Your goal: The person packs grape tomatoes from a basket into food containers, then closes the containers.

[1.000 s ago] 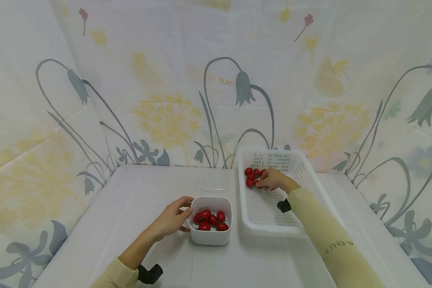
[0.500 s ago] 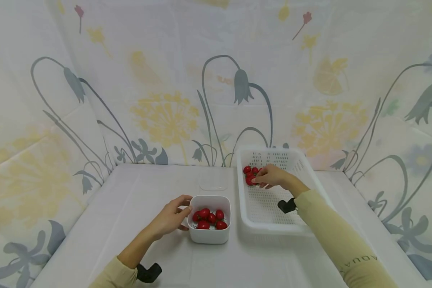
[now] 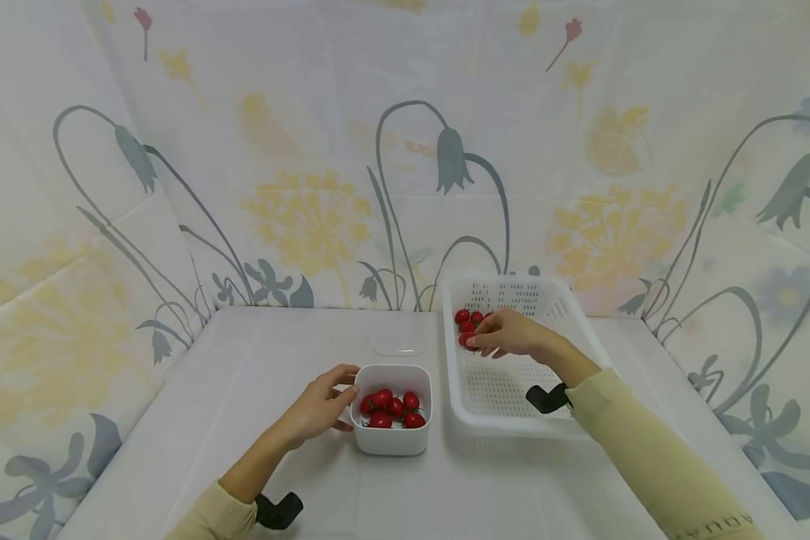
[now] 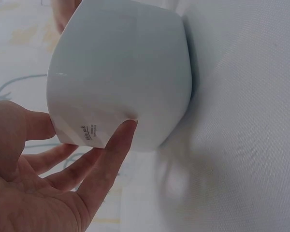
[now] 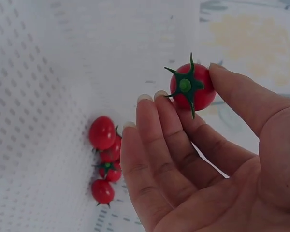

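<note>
In the right wrist view the right hand (image 5: 183,169) pinches a red cherry tomato (image 5: 203,87) with a green calyx between thumb and fingers. Several more cherry tomatoes (image 5: 102,132) lie below it in the white perforated basket (image 3: 455,375). The left hand (image 3: 320,405) rests on the left side of a small white square container (image 3: 393,444), which stands upright and holds several tomatoes (image 3: 381,398). Seen from the left wrist, the thumb and fingers of the left hand (image 4: 53,193) touch the container's wall (image 4: 121,67) and rim.
A clear flat lid (image 3: 397,346) lies on the white tabletop (image 3: 297,337) behind the small container. The basket stands to the right of that container. A curtain with printed flowers (image 3: 310,225) hangs behind the table and along its sides.
The right hand has drawn up slightly from among the basket's tomatoes, and its forearm has shifted right. The left hand has stayed at the container. The head view has shifted a little.
</note>
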`<act>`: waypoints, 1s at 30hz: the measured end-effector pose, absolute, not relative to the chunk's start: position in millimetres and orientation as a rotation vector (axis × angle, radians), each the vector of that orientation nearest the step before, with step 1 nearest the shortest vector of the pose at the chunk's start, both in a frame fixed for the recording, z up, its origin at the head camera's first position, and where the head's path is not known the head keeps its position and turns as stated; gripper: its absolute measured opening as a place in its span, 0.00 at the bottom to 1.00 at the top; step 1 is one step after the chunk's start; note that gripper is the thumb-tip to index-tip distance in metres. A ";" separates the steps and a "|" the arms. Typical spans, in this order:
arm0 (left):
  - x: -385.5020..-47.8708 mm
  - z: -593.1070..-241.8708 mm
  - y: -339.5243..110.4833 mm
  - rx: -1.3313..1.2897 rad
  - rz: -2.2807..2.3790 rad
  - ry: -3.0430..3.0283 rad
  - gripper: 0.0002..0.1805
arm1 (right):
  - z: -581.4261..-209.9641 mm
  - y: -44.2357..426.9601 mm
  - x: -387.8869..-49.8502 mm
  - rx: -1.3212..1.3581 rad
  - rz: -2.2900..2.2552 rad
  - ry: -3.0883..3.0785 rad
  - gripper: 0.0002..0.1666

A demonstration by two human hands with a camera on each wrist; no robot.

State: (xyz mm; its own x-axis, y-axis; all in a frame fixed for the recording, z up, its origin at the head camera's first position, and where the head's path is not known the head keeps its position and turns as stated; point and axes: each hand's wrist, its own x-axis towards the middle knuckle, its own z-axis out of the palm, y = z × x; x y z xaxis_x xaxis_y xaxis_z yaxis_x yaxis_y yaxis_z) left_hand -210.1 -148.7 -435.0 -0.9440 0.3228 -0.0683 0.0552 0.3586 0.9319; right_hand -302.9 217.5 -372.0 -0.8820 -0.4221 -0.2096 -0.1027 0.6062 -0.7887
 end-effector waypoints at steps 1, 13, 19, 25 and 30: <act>-210.1 -435.0 -148.7 0.338 1.616 2.384 0.21 | -370.8 216.6 -300.4 -0.426 -1.181 2.459 0.18; -208.3 -432.3 -148.7 0.327 1.603 2.406 0.22 | -360.1 197.7 -274.7 -0.544 -1.254 2.419 0.17; -207.7 -431.3 -148.0 0.323 1.609 2.398 0.22 | -359.8 181.1 -265.0 -0.614 -1.244 2.397 0.16; -208.7 -432.3 -148.2 0.324 1.612 2.389 0.22 | -361.1 161.1 -257.6 -0.687 -1.241 2.364 0.16; -209.0 -432.0 -148.2 0.326 1.607 2.389 0.21 | -362.9 144.2 -254.0 -0.712 -1.233 2.350 0.14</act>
State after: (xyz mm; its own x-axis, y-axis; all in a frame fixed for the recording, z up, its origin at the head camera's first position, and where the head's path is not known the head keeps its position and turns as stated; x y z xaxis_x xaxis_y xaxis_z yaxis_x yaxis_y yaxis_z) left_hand -209.0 -148.2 -432.0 -0.9455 0.3166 -0.0758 0.0491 0.3690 0.9281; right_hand -254.0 144.2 -362.9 -0.7944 -0.5984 -0.1045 -0.2539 0.4833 -0.8378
